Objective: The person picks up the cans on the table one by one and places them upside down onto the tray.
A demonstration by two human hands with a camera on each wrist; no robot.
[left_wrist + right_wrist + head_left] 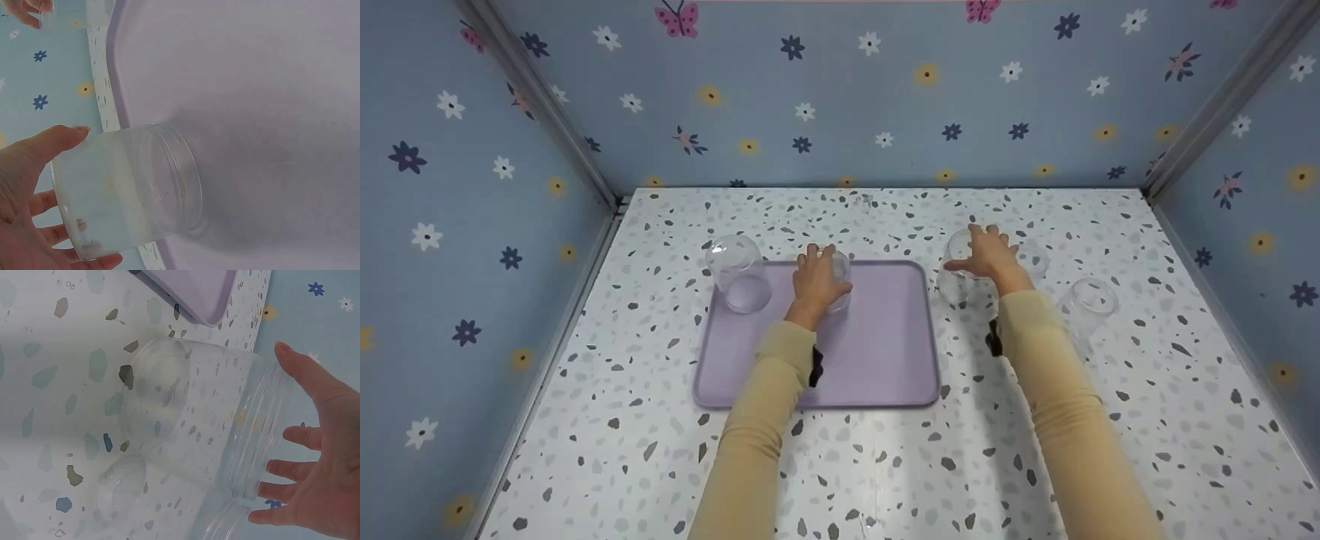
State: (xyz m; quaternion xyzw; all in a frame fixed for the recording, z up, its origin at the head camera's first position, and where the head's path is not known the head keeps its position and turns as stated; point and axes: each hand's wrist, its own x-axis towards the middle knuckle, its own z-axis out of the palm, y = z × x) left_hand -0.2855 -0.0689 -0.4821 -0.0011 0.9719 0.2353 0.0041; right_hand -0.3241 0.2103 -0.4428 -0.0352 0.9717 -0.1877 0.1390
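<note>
My left hand (819,285) holds a clear threaded jar (129,191) upside down by its base end, its neck low at the back of the lilac tray (885,352). Thumb and fingers lie on opposite sides of it in the left wrist view. My right hand (988,256) is spread at the mouth of a second clear jar (191,399), which stands upright on the speckled table right of the tray. Its thumb and fingers lie around the threaded rim; whether they touch is unclear. Another clear jar (745,281) stands at the tray's back left corner.
More clear jars stand to the right: one (1033,260) just beyond my right hand and one (1091,300) beside the right forearm. Flowered blue walls (870,97) enclose the speckled table (877,465) at the back and both sides.
</note>
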